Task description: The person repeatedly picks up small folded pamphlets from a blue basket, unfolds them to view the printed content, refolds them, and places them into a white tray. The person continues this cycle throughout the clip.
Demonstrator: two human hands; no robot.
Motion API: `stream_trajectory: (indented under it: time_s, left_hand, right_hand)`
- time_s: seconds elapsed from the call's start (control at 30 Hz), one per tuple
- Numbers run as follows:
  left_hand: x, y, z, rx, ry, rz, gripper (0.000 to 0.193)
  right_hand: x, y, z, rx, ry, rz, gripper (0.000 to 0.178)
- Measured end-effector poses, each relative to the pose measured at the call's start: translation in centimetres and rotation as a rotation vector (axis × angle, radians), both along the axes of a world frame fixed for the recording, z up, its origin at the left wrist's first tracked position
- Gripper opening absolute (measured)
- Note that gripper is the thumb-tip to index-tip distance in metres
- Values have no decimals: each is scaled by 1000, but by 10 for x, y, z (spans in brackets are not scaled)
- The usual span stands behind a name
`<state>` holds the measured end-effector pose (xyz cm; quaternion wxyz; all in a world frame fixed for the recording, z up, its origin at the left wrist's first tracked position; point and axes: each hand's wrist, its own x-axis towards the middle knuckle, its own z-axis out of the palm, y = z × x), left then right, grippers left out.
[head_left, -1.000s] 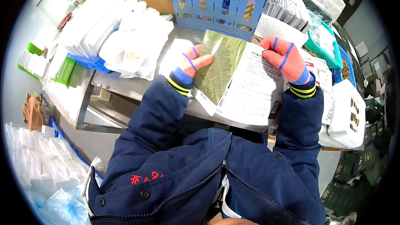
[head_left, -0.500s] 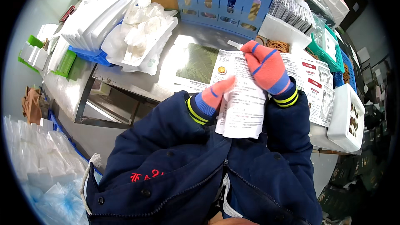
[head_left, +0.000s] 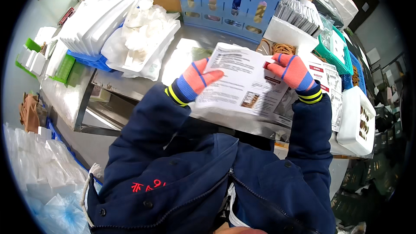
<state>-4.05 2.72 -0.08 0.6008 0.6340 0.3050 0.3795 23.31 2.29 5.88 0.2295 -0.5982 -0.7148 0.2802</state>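
Printed leaflet (head_left: 236, 82), white with dark text, spreads over the near edge of the metal table (head_left: 195, 34). My coral-gloved left hand (head_left: 195, 79) pinches its left side, and my right hand (head_left: 295, 73) its right side, both closed on the paper.

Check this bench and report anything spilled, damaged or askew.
Nothing looks spilled or damaged. The white stack in the left blue tray looks askew, leaning and fanned out; the paper in the left hand and right hand looks untorn.
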Motion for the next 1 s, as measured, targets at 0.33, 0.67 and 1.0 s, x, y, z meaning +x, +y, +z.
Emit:
stream_trajectory:
  time_s: [0.33, 0.67, 1.0]
  left_hand:
    - [55, -27, 0, 854, 280, 185, 54]
    - [45, -1, 4, -71, -156, -2, 41]
    - [37, 21, -29, -337, -507, -53, 44]
  right_hand:
    - [-26, 15, -17, 116, 480, 74, 20]
    - [-24, 5, 2, 202, 354, 432, 17]
    - [-34, -22, 22, 70, 393, 297, 16]
